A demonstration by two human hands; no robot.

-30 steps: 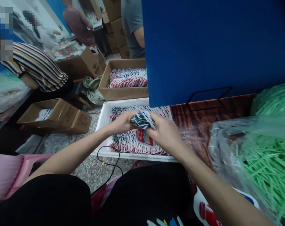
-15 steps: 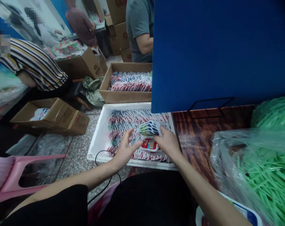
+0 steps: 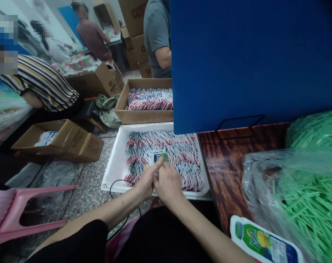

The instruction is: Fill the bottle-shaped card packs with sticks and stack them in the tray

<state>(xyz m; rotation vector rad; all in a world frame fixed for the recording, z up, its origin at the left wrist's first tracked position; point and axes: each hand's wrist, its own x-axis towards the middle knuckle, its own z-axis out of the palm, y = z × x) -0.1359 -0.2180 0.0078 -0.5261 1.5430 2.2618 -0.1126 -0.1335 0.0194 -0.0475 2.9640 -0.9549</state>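
Note:
Both of my hands meet over the near side of a white foam box [image 3: 111,171]. Closed around one side of a small bundle of flat printed packets [image 3: 157,156] is my left hand [image 3: 144,182]. My right hand [image 3: 168,183] grips the same bundle from the other side, its fingers partly hidden. The top packet shows white, blue and green print. Below and beyond, rows of similar packets [image 3: 182,157] stand on edge, packed tightly in the foam box.
A blue panel [image 3: 226,65] rises at right above a wooden table [image 3: 218,164]. On that table lie green plastic strips [image 3: 314,197] in a clear bag and a bottle-shaped packet [image 3: 264,241]. Cardboard boxes [image 3: 144,117], a pink stool [image 3: 15,212] and several people surround me.
My hands have come together and moved slightly left and nearer to me. A red packet near my fingers no longer shows. The bundle is turned, with a printed face upward.

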